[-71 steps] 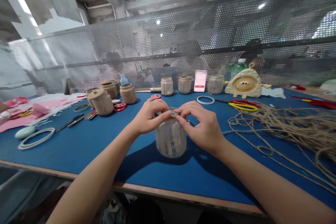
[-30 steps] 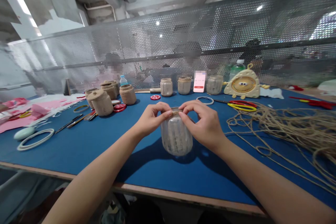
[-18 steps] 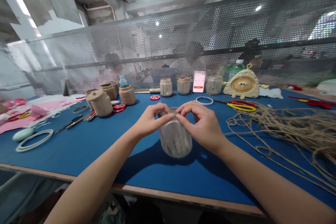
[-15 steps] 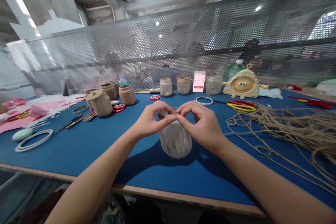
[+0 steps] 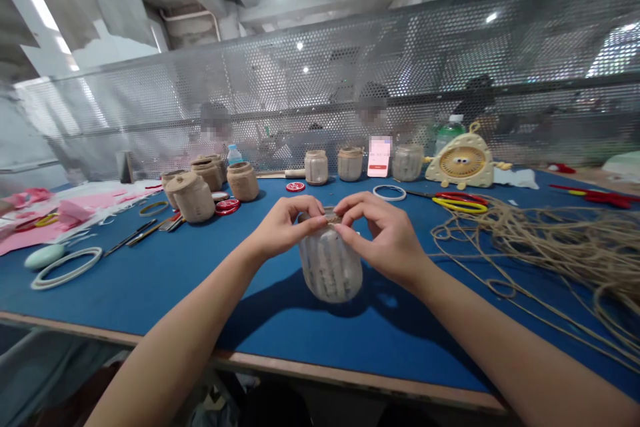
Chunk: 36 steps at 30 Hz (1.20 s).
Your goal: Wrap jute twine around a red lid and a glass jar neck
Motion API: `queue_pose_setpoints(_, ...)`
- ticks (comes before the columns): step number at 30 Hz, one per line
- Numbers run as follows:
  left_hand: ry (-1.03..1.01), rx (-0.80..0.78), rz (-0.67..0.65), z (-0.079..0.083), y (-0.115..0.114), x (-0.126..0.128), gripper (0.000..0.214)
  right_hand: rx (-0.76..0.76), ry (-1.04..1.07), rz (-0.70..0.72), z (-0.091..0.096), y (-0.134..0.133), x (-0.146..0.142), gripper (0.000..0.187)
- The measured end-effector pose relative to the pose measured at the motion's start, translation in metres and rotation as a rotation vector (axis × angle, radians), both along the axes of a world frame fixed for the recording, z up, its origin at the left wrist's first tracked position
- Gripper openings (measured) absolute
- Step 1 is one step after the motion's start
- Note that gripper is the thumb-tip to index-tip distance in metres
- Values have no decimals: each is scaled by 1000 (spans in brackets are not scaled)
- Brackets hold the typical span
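Observation:
A clear glass jar [image 5: 331, 270], wrapped in pale strips, is in front of me, its base a little askew over the blue tabletop. Brown twine [image 5: 334, 219] runs around its neck. From the left, my left hand [image 5: 289, 227] is closed at the neck, thumb and fingers pinching at the twine. Opposite it, my right hand [image 5: 383, 230] pinches the twine too, its thumb at the near side and its fingers over the rim. The fingers cover part of the jar's mouth.
Loose twine [image 5: 550, 247] lies heaped at the right, beside scissors [image 5: 460, 203]. Twine-wrapped jars [image 5: 195, 197], red lids [image 5: 227, 207] and brushes [image 5: 150, 232] are at the left. Along the back are more jars [image 5: 316, 168], a phone [image 5: 379, 157] and a yellow fan [image 5: 461, 160].
The jar has shifted slightly left and turned a little. My left hand has moved slightly left, and a small gap has opened between the two hands, showing more twine.

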<state>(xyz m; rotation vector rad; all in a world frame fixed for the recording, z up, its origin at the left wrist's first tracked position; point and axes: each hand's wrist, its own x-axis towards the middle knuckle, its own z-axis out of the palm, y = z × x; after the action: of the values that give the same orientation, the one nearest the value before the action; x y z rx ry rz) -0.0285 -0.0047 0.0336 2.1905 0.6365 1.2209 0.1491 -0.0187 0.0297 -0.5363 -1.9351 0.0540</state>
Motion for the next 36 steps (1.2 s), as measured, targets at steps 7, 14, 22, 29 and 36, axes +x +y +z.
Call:
queue_pose_setpoints(7,-9,-23,-32,-1,1,-1,26,-15,7,-30,1,0,0,8)
queue_pose_setpoints(14,11,-13,-21,1,-1,-1,27,-19,6,-87,1,-1,-1,9)
queue_pose_setpoints(22,90,42,37,3,-6,1,25,-40,9,-77,2,-2,-2,11)
queue_pose_setpoints(29,231,344,250,9,-18,7,24,-27,-20,-74,3,-6,-3,11)
queue_pose_setpoints(36,259,319,188,7,-14,7,29,42,-28,-69,3,-7,-4,12)
